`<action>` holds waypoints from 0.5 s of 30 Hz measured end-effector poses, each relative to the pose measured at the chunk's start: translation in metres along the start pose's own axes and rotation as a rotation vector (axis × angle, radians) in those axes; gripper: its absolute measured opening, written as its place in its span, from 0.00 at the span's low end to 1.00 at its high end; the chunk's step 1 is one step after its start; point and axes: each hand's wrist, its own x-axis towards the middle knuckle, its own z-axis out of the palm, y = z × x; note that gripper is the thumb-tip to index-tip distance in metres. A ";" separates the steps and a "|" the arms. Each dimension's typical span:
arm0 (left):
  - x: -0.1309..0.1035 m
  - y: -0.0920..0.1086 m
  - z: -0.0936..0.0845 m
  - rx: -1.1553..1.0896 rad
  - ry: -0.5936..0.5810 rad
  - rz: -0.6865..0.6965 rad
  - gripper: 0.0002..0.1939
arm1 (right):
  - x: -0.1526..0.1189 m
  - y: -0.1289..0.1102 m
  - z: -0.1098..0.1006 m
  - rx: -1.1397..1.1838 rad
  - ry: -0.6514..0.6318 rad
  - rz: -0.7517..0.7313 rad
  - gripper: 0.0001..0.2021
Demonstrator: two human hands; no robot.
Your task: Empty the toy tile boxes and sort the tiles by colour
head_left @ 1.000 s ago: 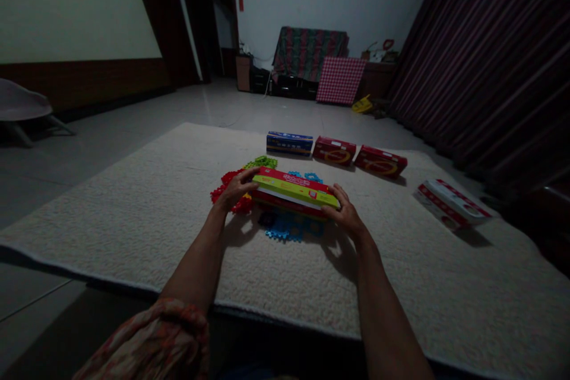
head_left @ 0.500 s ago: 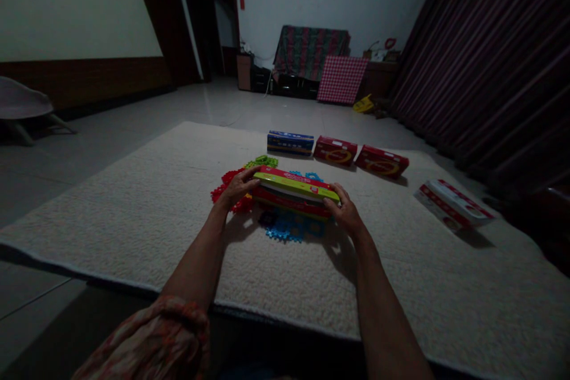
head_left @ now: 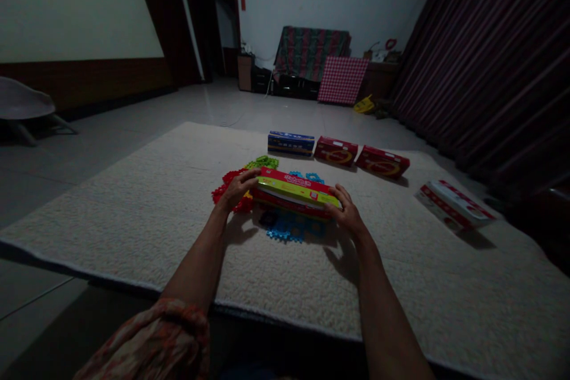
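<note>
Between my two hands is a long red and yellow-green cardboard box (head_left: 297, 188), tilted so its printed top edge faces me. My left hand (head_left: 238, 189) grips its left end, and my right hand (head_left: 346, 210) closes round the right end. Around and under the box lie plastic toy pieces with toothed edges: red pieces (head_left: 227, 180) by my left hand, green pieces (head_left: 263, 161) behind it, and blue pieces (head_left: 285, 231) in front, with a few more blue ones behind. The box hides part of them.
A cream mat (head_left: 155, 202) covers the floor here. Along its far side stand a blue box (head_left: 291, 143) and two dark red boxes, one (head_left: 336, 151) beside the other (head_left: 383, 162). A white and red box (head_left: 456, 206) sits to the right. A pale stool (head_left: 27, 101) is at far left.
The box has turned slightly in my hands, its red printed face showing more. Both hands keep their grip at the two ends.
</note>
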 end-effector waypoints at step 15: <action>0.000 0.005 0.017 0.010 0.105 0.001 0.21 | 0.008 0.010 0.005 0.069 0.041 0.082 0.27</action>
